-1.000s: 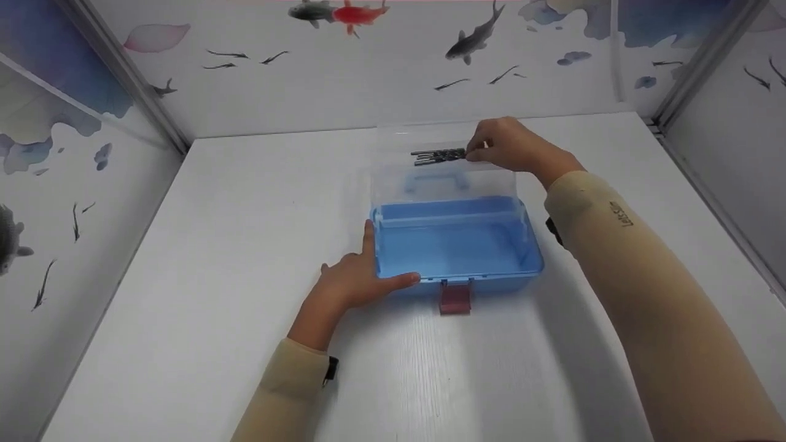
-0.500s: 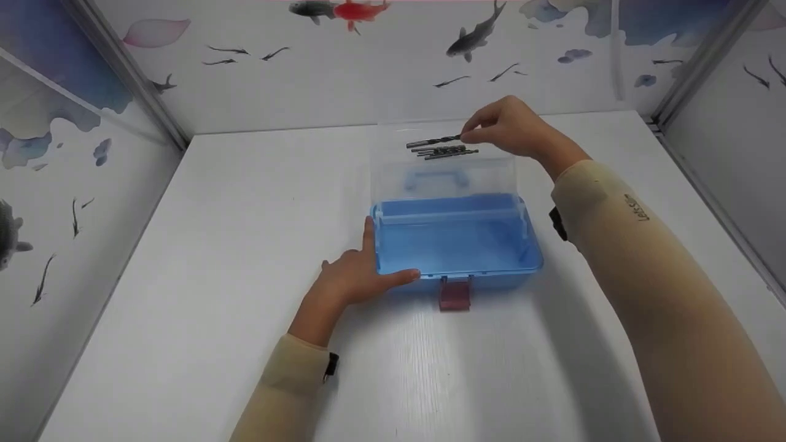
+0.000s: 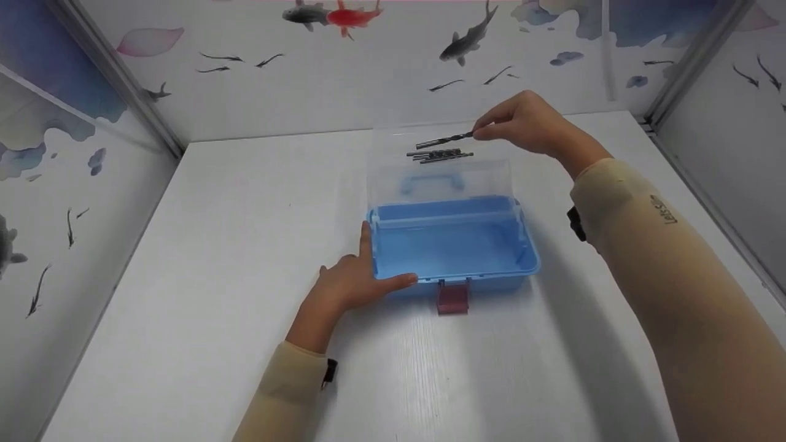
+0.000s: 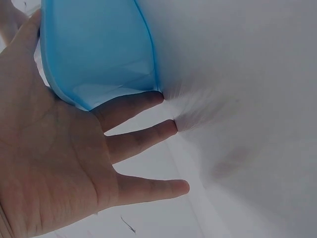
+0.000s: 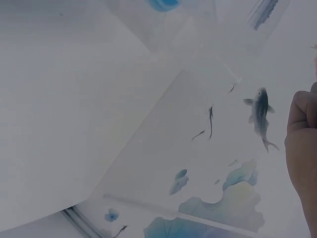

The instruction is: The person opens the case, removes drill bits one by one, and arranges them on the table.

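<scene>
A blue plastic box stands with its clear lid swung back and its red latch hanging down in front. My left hand rests against the box's left side, thumb over the front rim. In the left wrist view, the fingers of that hand are straight and spread beside the box wall. Above the lid, my right hand pinches one drill bit by its right end. Several more drill bits lie together just below it; whether on the lid or behind it, I cannot tell.
The box stands on a white table. Low walls printed with fish and flowers enclose the table's back and sides. A blue handle shows at the clear lid.
My right hand was at the bunch of drill bits; it has lifted one bit off them and shifted slightly right. My left hand stays at the box.
</scene>
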`<action>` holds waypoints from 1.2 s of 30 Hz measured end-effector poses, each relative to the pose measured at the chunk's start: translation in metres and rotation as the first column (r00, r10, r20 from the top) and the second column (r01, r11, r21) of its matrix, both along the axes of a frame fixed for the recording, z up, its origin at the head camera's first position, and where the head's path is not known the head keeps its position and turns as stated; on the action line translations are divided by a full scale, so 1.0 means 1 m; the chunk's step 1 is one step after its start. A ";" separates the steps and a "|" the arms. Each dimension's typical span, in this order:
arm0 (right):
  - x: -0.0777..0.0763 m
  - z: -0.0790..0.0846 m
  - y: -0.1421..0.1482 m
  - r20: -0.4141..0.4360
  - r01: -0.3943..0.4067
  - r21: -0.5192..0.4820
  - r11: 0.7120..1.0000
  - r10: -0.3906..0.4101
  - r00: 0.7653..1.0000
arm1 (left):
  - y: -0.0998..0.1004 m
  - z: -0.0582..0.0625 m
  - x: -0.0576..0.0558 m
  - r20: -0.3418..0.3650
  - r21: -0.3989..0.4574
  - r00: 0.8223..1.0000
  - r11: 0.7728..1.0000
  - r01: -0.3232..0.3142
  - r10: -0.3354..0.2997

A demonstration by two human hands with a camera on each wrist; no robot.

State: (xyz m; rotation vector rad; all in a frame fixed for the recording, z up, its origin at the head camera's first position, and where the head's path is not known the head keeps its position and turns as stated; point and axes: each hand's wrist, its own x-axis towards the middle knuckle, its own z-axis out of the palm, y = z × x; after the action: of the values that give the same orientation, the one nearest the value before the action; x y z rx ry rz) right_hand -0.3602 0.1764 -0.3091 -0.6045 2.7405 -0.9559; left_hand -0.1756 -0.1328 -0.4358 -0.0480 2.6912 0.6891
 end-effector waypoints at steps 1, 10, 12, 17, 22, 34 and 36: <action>0.001 0.000 0.002 0.007 0.010 -0.002 1.000 -0.010 1.000 | 0.000 -0.001 0.001 0.001 0.001 1.000 1.000 -0.002 0.002; 0.007 0.007 0.029 -0.004 0.062 -0.005 0.998 -0.062 0.998 | -0.003 -0.002 -0.001 0.000 0.016 1.000 1.000 -0.008 0.008; 0.008 0.008 0.034 -0.006 0.074 -0.004 0.997 -0.074 0.997 | -0.003 -0.001 -0.001 0.003 0.022 1.000 1.000 -0.006 0.006; 0.012 0.009 0.047 -0.016 0.097 -0.009 0.995 -0.098 0.995 | -0.003 -0.004 0.000 0.025 0.029 1.000 1.000 0.001 -0.002; 0.017 0.011 0.062 -0.040 0.122 0.009 0.992 -0.122 0.992 | -0.001 -0.004 0.000 0.024 0.057 1.000 0.998 0.005 -0.006; 0.023 0.004 0.102 0.003 0.205 0.013 0.979 -0.205 0.979 | -0.003 -0.003 0.001 0.019 0.062 1.000 0.998 0.010 -0.012; 0.024 0.001 0.109 0.007 0.217 0.022 0.976 -0.217 0.976 | -0.003 -0.003 0.001 0.021 0.070 1.000 0.997 0.014 -0.015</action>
State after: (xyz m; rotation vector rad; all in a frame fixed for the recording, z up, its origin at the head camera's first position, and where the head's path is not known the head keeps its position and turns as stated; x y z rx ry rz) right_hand -0.3365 0.2858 -0.3082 -0.2997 2.8483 -0.9700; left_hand -0.1745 -0.1356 -0.4386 -0.0179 2.6423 0.7726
